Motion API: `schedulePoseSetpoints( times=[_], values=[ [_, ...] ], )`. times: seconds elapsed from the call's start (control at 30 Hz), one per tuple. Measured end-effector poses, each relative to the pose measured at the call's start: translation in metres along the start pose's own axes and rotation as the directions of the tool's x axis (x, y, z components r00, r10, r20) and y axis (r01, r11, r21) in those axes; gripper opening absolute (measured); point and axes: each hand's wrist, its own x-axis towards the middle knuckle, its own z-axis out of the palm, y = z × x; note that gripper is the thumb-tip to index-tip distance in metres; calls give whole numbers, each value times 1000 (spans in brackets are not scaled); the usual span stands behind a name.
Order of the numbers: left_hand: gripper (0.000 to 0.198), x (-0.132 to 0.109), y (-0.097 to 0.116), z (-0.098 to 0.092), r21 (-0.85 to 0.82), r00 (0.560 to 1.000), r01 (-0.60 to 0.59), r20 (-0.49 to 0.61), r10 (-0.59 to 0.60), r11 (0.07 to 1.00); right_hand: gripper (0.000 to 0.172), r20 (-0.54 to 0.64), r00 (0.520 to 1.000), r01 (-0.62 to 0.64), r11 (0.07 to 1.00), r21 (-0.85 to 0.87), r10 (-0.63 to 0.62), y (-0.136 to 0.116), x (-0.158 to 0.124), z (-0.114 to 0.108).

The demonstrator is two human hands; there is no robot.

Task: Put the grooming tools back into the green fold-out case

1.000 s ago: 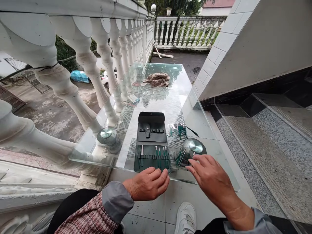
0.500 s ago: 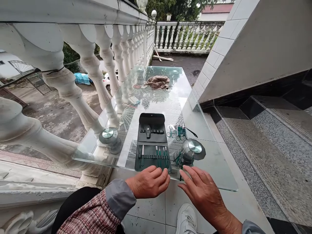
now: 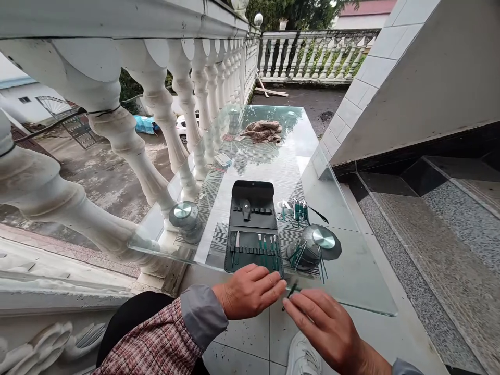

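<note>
A black tool case (image 3: 252, 226) lies open on the glass table (image 3: 351, 281), with several green-handled tools in its lower loops. My left hand (image 3: 250, 290) rests at the table's near edge just below the case, fingers curled and loosely closed. My right hand (image 3: 324, 325) is beside it, thumb and forefinger pinched on a small green-handled tool (image 3: 290, 291) whose tip points toward my left fingers. More loose tools (image 3: 299, 253) lie right of the case, and small scissors and clippers (image 3: 295, 211) lie farther back.
Round metal table fittings (image 3: 324, 238) (image 3: 182, 211) sit at both near corners. A brown cloth (image 3: 263, 130) and a small card (image 3: 223, 159) lie farther up the table. White balusters (image 3: 128, 140) run along the left, stone steps (image 3: 441, 234) on the right. My white shoe (image 3: 302, 357) shows below.
My right hand has drawn back from the loose tools near the metal fitting toward me, now pinching one small tool beside my left hand. The left hand has hardly moved.
</note>
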Motion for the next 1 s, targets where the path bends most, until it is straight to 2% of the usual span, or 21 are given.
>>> schedulePoseSetpoints(
  times=[0.07,0.13,0.23,0.33,0.4,0.47,0.5,0.53,0.6,0.63,0.67,0.7,0.77,0.83,0.93,1.0],
  values=[
    [25,2,3,1,-75,999,33,-33,-36,997,33,-17,997,72,996,52,-71,-5,11,-4],
    [23,2,5,2,-142,993,23,-113,-39,990,34,-35,991,134,985,111,-131,-10,24,-7],
    [22,1,5,2,-207,966,-47,-259,-8,977,33,-78,985,168,970,176,-157,-16,40,-10],
    [22,-2,0,-1,-187,953,-81,-301,21,979,27,-115,981,180,959,219,-158,-16,45,-7],
    [19,-4,-5,-5,-134,954,-76,-297,33,988,21,-145,988,95,954,284,-55,-12,42,-2],
    [16,-5,-9,-10,-55,948,-85,-313,64,995,21,-150,969,-120,908,401,194,-8,40,5],
    [16,-6,-11,-12,-13,941,-96,-327,87,995,19,-117,926,-267,842,468,359,-5,39,9],
    [15,-6,-12,-14,23,934,-106,-340,107,994,14,-49,853,-418,736,532,519,-3,40,13],
    [15,-6,-13,-18,71,922,-119,-363,137,990,8,194,660,-657,432,618,726,0,43,19],
    [15,-6,-13,-19,83,918,-124,-368,145,989,13,343,569,-728,263,633,747,1,45,21],
    [14,-6,-13,-21,88,919,-125,-364,149,988,18,490,501,-768,105,632,713,1,47,23],
    [14,-6,-13,-22,89,919,-129,-363,152,988,23,615,461,-784,-31,620,639,1,48,24],
    [14,-7,-13,-24,86,920,-147,-354,169,985,29,769,431,-786,-223,577,472,1,49,25],
    [16,-7,-13,-24,83,917,-176,-348,194,981,30,827,413,-770,-339,540,380,0,45,26],
    [18,-6,-14,-23,89,909,-224,-339,241,970,31,851,373,-733,-445,515,370,0,36,28],
    [20,-6,-14,-21,88,903,-255,-334,270,963,32,859,358,-717,-481,505,367,0,32,30]
  ],
)
